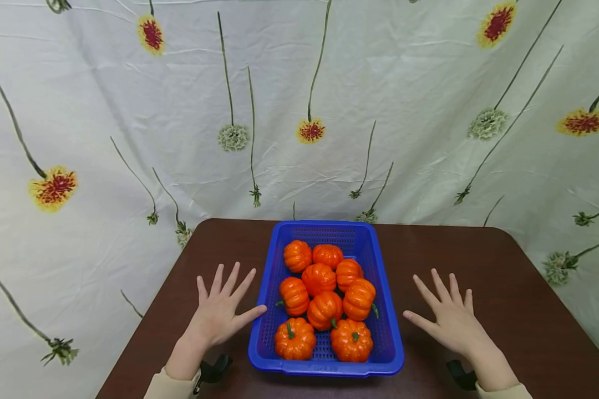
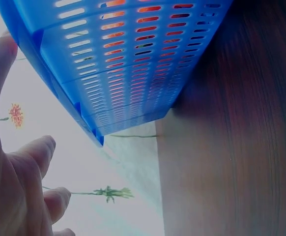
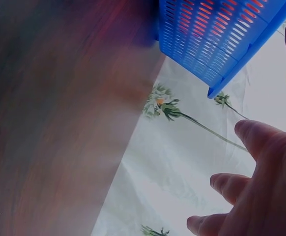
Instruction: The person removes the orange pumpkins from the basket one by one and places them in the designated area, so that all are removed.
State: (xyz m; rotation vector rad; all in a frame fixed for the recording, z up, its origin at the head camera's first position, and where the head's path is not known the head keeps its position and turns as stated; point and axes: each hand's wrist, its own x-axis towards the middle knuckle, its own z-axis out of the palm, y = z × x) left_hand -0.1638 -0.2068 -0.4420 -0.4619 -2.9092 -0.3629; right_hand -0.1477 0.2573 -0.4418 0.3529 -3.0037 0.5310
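Observation:
A blue plastic basket [image 1: 325, 367] with slotted walls stands on the dark brown table, holding several small orange pumpkins [image 1: 319, 279] with ribbed sides. Green stems show on some of them. My left hand [image 1: 218, 315] is spread beside the basket's left side, its thumb tip at the rim; whether it touches cannot be told. On the other side my right hand [image 1: 451, 321] is spread with fingers apart, a short gap from the basket. Neither hand holds anything. Both wrist views show the slotted basket wall [image 2: 118, 64] near the fingers, with orange showing through the slots.
The brown wooden table [image 1: 459, 249] has rounded far corners, and the basket reaches close to its far edge. Behind it hangs a pale cloth [image 1: 419, 83] printed with flowers. A black strap [image 1: 214, 369] sits at the left wrist, another [image 1: 461, 375] at the right.

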